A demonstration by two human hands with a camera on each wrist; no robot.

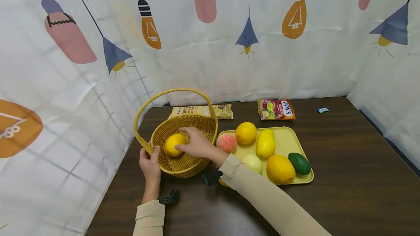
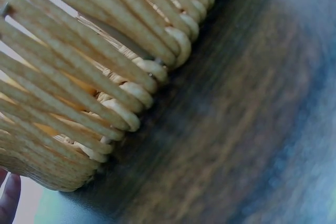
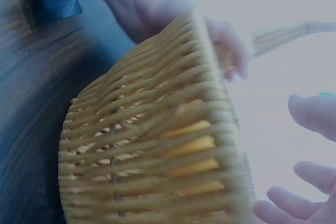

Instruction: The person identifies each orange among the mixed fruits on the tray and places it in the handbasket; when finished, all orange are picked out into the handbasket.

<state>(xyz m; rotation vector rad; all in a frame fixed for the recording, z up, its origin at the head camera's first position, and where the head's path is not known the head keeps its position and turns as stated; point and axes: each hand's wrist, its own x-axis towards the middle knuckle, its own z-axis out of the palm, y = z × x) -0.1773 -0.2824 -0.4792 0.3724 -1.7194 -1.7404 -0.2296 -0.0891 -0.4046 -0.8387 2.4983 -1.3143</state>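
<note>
My left hand [image 1: 151, 165] grips the side of a yellow wicker basket [image 1: 185, 172] at the base of its tall handle, thumb over the rim. Inside the basket lies a yellow-orange round fruit [image 1: 174, 145], like an orange. Above it reaches my right hand [image 1: 196, 143], its thumb and fingers spread beside the fruit. The right wrist view shows these fingers [image 3: 310, 116] spread beyond the rim, with the orange partly visible through the weave. In the left wrist view, the basket's woven side [image 2: 79, 51] fills the upper left.
Right of the basket, a yellow tray [image 1: 290, 134] bears a peach [image 1: 226, 142], an avocado [image 1: 299, 163] and several yellow or pale green fruits. Behind stand a cream packet [image 1: 224, 111], a candy bag [image 1: 276, 109] and a small blue wrapped sweet [image 1: 323, 110]. My right forearm crosses the tray's front.
</note>
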